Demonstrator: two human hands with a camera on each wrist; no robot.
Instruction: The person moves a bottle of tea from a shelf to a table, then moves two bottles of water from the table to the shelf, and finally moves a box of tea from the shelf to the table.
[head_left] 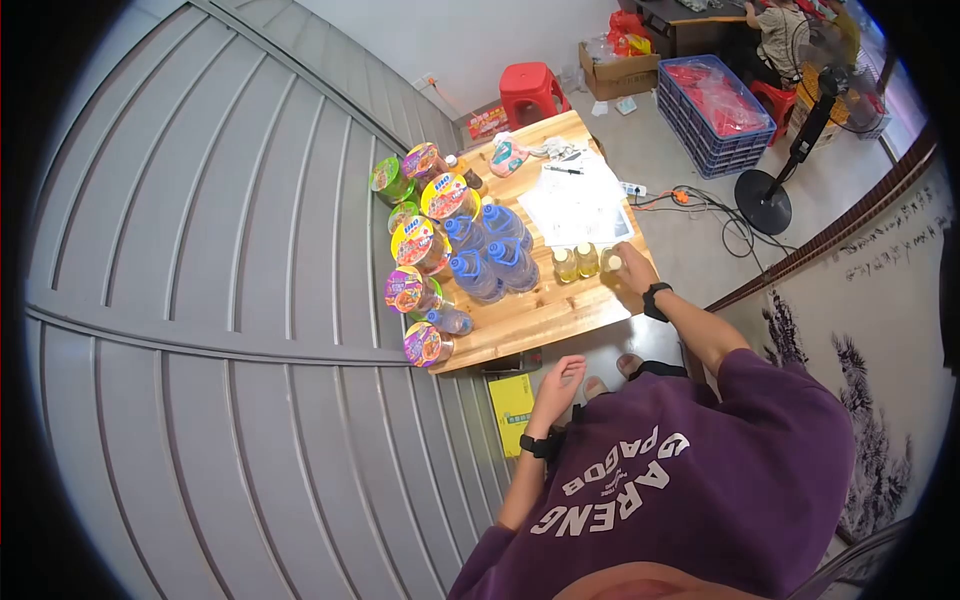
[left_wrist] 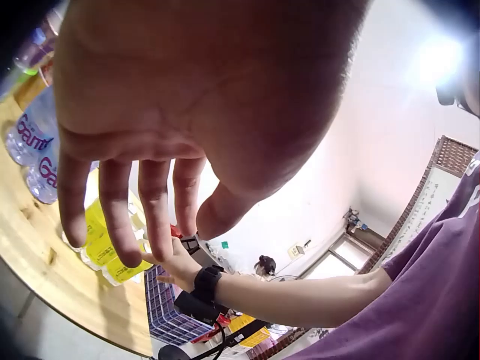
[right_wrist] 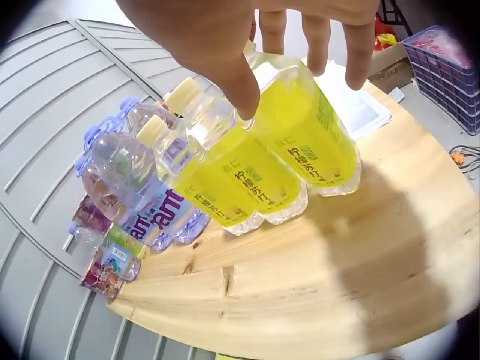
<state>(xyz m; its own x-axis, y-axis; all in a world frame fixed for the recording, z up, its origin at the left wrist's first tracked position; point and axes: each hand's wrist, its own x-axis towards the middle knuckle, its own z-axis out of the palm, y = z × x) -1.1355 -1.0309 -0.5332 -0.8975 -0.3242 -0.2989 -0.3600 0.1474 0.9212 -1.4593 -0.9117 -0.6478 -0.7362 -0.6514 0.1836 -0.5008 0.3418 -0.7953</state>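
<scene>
Three yellow-labelled bottles [right_wrist: 247, 169] are standing side by side, right of centre in the head view and mid-frame in the right wrist view. The right hand [head_left: 632, 272] is gripping the rightmost one near its top, thumb against the shoulder; the left hand [head_left: 562, 385] is hanging lower centre, holding nothing, its fingers loose and slightly apart. Since the hold is sitting high, a sideways nudge could be enough to tip that bottle into its close neighbour and topple the row, and the near edge of the table [right_wrist: 300, 262] is lying close enough for one to roll off. Smooth, clear plastic could be slipping under a light pinch. Glossy labels are wrapping the bodies above lobed, see-through bases, and pale caps are topping the necks. Bulkier blue-capped bottles [head_left: 478, 275] and squat, tapering noodle cups [head_left: 415, 245] are crowding centre-left, while knots are darkening the pale, grained wood.
</scene>
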